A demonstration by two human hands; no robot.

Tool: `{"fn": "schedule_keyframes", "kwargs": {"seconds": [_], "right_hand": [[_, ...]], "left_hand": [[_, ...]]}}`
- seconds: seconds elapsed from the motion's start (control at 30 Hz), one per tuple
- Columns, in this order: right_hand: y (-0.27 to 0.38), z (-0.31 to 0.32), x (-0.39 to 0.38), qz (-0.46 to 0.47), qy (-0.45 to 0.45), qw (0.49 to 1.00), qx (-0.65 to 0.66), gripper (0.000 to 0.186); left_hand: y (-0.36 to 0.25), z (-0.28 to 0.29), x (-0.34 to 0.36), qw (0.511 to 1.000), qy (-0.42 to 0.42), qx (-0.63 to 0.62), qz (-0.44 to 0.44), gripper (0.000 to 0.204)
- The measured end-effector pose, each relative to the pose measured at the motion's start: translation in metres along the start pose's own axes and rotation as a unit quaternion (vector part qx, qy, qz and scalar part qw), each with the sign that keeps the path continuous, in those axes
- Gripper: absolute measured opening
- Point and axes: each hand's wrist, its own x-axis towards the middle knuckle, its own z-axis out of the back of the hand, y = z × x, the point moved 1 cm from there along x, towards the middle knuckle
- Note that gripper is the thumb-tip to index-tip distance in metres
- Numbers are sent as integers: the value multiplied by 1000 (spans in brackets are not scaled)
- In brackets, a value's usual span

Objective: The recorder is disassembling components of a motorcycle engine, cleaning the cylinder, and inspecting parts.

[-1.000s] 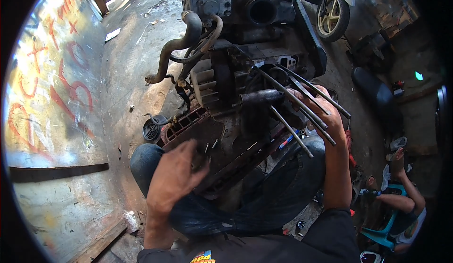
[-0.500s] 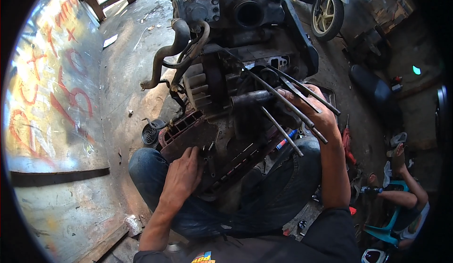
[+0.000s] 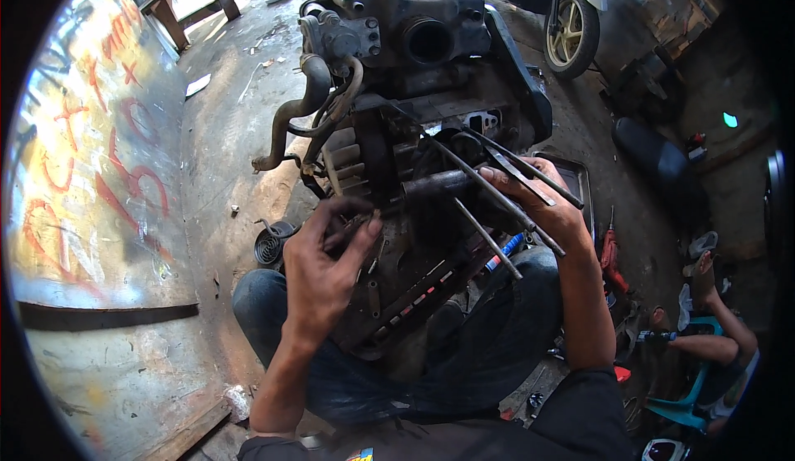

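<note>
Mid-frame, our right hand (image 3: pixel 556 213) grips the rodded part (image 3: pixel 489 239); whether it is joined to the engine (image 3: pixel 422 84), upper centre, we cannot tell; a hose (image 3: pixel 279 134) hangs unconnected, so the engine looks incomplete; our left hand (image 3: pixel 323 271) curls, contents unclear

Left fisheye looks down and forward from my head; my left hand (image 3: pixel 323 266) and right hand (image 3: pixel 553 204) near; floor (image 3: pixel 215 142) beyond.
</note>
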Motion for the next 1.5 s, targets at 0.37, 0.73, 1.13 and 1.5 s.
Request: {"fn": "schedule_keyframes", "kwargs": {"seconds": [0.37, 0.73, 1.13, 1.5], "right_hand": [[-3, 0, 3, -8, 6, 999, 35, 41], [-2, 1, 3, -16, 3, 999, 33, 44], [0, -1, 3, -19, -3, 1000, 13, 41], [7, -3, 0, -27, 7, 999, 15, 41]], "left_hand": [[12, -19, 7, 993, -15, -116, 26, 26], [27, -29, 5, 987, 2, -158, 33, 26], [22, -38, 7, 987, -29, -155, 0, 22], [27, -44, 7, 976, -48, -212, 2, 22]]}}
